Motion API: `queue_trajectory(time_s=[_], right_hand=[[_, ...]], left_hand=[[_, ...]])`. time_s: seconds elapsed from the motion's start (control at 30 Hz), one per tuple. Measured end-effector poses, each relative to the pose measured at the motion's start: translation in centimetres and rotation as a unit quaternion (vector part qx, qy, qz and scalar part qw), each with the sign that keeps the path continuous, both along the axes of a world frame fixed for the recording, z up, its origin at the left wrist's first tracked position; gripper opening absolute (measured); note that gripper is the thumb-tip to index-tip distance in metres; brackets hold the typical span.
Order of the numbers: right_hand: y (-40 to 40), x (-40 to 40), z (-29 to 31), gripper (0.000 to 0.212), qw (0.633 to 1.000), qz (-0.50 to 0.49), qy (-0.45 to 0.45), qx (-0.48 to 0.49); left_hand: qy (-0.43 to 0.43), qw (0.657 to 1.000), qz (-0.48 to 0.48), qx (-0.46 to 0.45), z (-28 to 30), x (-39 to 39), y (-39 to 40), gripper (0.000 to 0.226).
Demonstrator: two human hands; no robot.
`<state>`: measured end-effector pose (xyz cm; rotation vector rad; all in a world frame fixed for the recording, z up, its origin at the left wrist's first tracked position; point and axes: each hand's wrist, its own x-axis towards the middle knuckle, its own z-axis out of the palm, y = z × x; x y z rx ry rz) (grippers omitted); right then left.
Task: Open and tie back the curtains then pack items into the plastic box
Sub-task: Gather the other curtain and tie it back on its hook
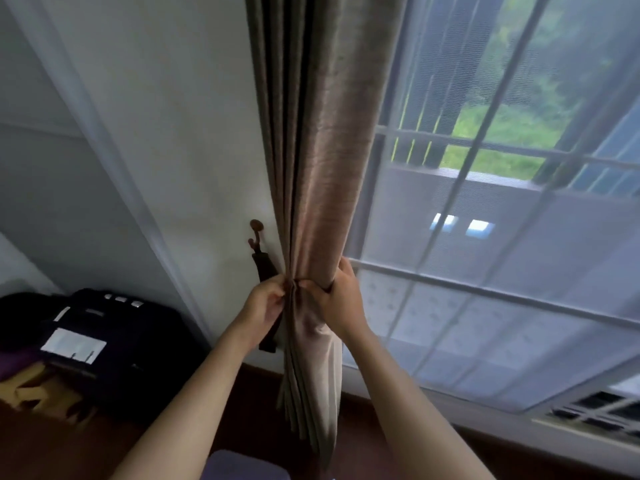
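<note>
Head view: a taupe curtain [322, 168], gathered into a narrow bundle of pleats, hangs against the white wall [180, 133] at the left edge of the window [502, 209], with a sheer net panel [519, 323] covering the panes to its right. The left hand [265, 303] pinches the bundle's left side with curled fingers, just in front of a dark tieback strap [265, 268] that hangs from a brown wall hook [256, 230], while the right hand [341, 292] wraps round the bundle's right side and grips it. A dark bag [114, 327] rests near the lower left corner, on a wooden stool [38, 393] beside the wall.
</note>
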<state>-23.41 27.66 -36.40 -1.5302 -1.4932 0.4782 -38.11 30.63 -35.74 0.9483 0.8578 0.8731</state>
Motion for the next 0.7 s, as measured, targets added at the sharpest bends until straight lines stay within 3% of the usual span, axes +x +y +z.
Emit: queue_trajectory(time_s=[0.17, 0.27, 0.43, 0.57, 0.7], right_hand=[[-0.8, -1.2, -0.1, 0.008, 0.996, -0.085, 0.024, -0.001], [-0.7, -2.0, -0.6, 0.008, 0.992, -0.125, 0.028, -0.014], [-0.7, -2.4, -0.4, 0.006, 0.995, -0.08, 0.053, -0.026], [-0.9, -3.2, 0.1, 0.018, 0.996, -0.077, 0.044, -0.023], [-0.7, -4.0, 0.0, 0.034, 0.988, -0.15, 0.016, -0.03]], left_hand=[[0.099, 0.988, -0.066, 0.097, -0.7, -0.3, 0.0, 0.029], [0.145, 0.981, -0.023, 0.13, -1.1, 0.0, -0.3, 0.025], [0.151, 0.974, 0.082, 0.145, -1.9, 0.7, -1.2, 0.017], [0.162, 0.97, 0.101, 0.149, -2.4, 1.1, -1.1, 0.018], [0.179, 0.966, 0.112, 0.147, -3.0, 1.9, -1.4, 0.019]])
